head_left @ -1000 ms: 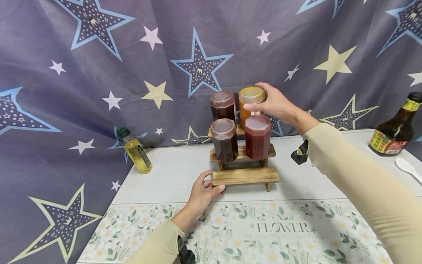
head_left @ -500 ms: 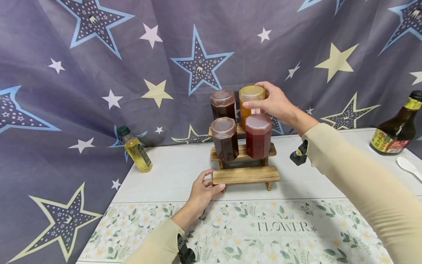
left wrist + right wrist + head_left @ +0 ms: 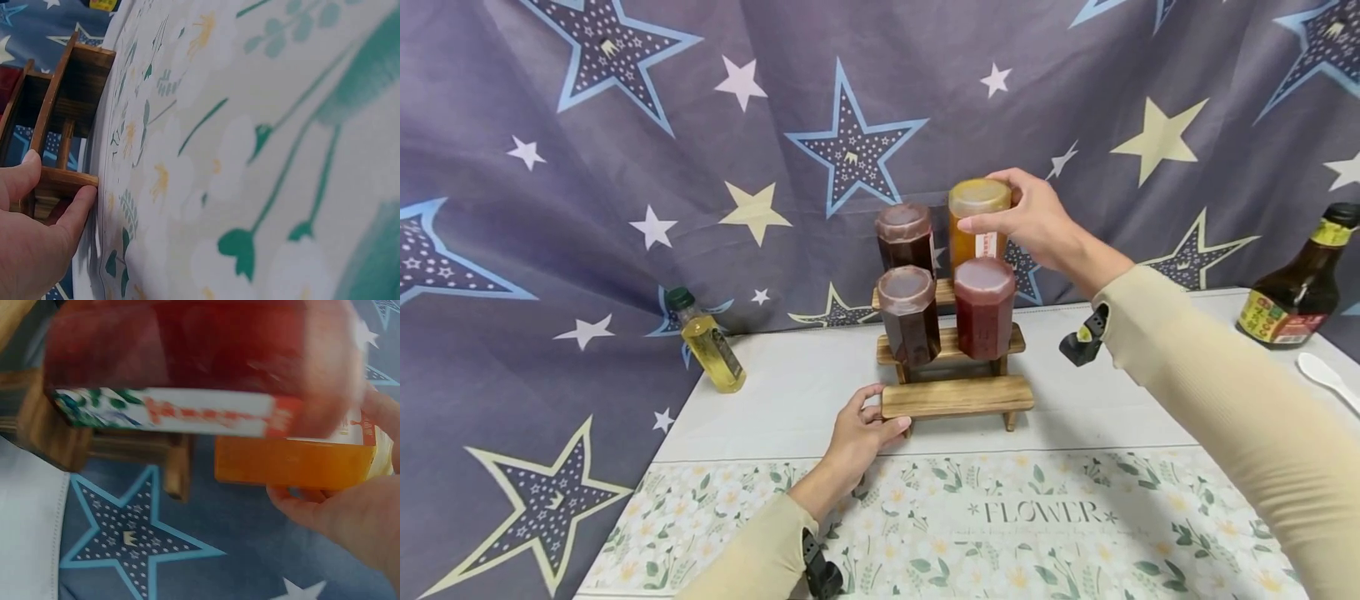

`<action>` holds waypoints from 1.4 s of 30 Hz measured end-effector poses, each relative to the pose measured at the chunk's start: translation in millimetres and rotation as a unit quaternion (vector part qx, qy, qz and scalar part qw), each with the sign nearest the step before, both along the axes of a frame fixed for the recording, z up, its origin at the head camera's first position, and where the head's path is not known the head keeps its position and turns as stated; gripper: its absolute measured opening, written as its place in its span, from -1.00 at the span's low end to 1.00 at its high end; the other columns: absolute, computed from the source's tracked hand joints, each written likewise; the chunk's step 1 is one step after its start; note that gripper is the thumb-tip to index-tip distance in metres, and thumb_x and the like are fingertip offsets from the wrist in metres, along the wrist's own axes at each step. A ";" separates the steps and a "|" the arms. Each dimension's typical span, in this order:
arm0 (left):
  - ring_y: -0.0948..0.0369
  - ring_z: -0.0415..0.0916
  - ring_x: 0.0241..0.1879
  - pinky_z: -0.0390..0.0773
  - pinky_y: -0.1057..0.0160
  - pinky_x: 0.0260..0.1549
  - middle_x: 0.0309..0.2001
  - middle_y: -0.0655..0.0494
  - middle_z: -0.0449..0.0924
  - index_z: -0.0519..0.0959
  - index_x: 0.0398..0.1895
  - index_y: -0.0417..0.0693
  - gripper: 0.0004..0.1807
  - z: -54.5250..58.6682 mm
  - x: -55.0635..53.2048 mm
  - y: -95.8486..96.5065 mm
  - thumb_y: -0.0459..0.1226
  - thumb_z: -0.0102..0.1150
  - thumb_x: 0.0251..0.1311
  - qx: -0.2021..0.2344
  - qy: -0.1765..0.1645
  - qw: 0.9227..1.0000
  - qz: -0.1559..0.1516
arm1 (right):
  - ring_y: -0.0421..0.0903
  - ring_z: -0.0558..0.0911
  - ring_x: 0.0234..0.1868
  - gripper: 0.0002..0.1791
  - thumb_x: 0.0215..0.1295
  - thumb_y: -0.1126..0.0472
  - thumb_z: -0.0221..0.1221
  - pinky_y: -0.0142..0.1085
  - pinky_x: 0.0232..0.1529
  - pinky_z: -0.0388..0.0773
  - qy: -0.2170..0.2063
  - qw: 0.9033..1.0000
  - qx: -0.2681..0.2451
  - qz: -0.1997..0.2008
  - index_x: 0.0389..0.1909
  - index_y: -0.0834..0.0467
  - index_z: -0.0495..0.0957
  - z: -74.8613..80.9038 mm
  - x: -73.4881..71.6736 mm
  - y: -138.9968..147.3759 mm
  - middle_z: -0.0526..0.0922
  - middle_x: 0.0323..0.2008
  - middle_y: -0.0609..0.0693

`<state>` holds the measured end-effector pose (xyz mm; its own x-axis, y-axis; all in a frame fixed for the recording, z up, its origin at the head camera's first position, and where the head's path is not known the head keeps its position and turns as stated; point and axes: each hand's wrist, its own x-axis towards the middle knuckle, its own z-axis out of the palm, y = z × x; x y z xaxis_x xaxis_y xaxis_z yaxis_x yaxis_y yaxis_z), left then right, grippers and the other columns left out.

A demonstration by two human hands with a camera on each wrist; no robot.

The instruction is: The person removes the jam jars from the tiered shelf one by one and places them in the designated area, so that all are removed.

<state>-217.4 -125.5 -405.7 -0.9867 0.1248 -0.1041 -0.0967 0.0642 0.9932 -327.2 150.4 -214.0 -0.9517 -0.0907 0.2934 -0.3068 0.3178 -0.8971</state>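
Orange jar [image 3: 970, 248] grasped in our right hand [image 3: 1041, 218] at the frame's upper centre, we should hold it upright, clear of the red jar [image 3: 985, 310], our left hand [image 3: 856, 437] gripping the stand [image 3: 958, 397].

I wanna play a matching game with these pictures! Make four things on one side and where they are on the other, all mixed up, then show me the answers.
Things:
1. Orange jar
2. Red jar
3. Left hand
4. Green-capped bottle

Places:
A. Gripping the end of the lowest shelf
B. Standing toward the left side of the table
C. In the right hand
D. On the middle shelf

Right pairs: 1-C, 2-D, 3-A, 4-B
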 end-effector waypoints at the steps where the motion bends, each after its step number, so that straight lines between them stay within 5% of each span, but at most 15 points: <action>1: 0.16 0.63 -0.20 0.67 0.10 -0.05 -0.03 -0.22 0.58 0.18 0.39 -0.17 -0.24 -0.1 -0.2 -0.3 -0.41 0.31 0.15 0.000 0.000 1.000 0.000 | -0.03 0.51 0.00 -0.16 0.02 0.10 0.47 -0.30 0.00 0.56 0.003 1.000 -0.003 -0.003 0.29 0.17 0.27 2.5 0.5 2.1 0.47 0.08 0.11; 11: 0.14 0.63 -0.19 0.67 0.09 -0.06 -0.03 -0.22 0.59 0.18 0.39 -0.17 -0.24 -0.9 -1.7 -2.8 -0.42 0.31 0.14 0.000 -0.002 1.000 0.002 | -0.04 0.46 0.04 -0.13 0.03 0.08 0.46 -0.20 0.13 0.52 0.009 0.999 -0.015 -0.034 0.34 0.13 0.25 20.2 8.6 29.2 0.42 0.12 0.09; 18: 0.14 0.63 -0.19 0.66 0.07 -0.04 -0.03 -0.23 0.58 0.16 0.40 -0.18 -0.24 -0.4 -0.9 -2.9 -0.43 0.30 0.15 0.005 -0.002 1.000 0.000 | -0.03 0.45 0.07 -0.10 0.07 0.01 0.42 -0.20 0.11 0.52 0.017 0.998 0.028 -0.056 0.38 0.11 0.20 14.1 19.6 57.5 0.40 0.16 0.10; 23: 0.15 0.63 -0.19 0.66 0.07 -0.04 -0.04 -0.22 0.59 0.15 0.40 -0.19 -0.23 -0.5 -0.5 -2.8 -0.43 0.30 0.15 0.005 0.000 1.000 -0.002 | -0.02 0.45 0.07 -0.06 0.05 -0.08 0.41 -0.21 0.08 0.52 0.002 0.995 0.061 -0.079 0.40 0.11 0.18 2.0 26.0 78.1 0.40 0.17 0.11; 31: 0.12 0.63 -0.16 0.67 0.10 -0.05 -0.03 -0.24 0.58 0.15 0.40 -0.21 -0.22 -1.2 -1.0 -2.5 -0.43 0.31 0.15 0.006 0.003 1.000 -0.005 | -0.11 0.47 -0.05 -0.09 0.06 -0.04 0.42 -0.58 -0.24 0.51 -0.010 0.994 0.059 -0.087 0.35 0.17 0.20 -30.9 34.3 106.4 0.44 0.03 0.01; 42: 0.11 0.63 -0.15 0.68 0.12 -0.07 -0.02 -0.23 0.58 0.14 0.41 -0.22 -0.22 -0.1 0.6 -1.0 -0.42 0.30 0.15 0.009 0.001 1.000 -0.002 | -0.18 0.46 -0.12 -0.09 0.10 -0.03 0.40 -0.67 -0.30 0.48 -0.022 0.992 0.077 -0.095 0.33 0.27 0.16 -75.2 36.8 128.8 0.39 0.04 0.07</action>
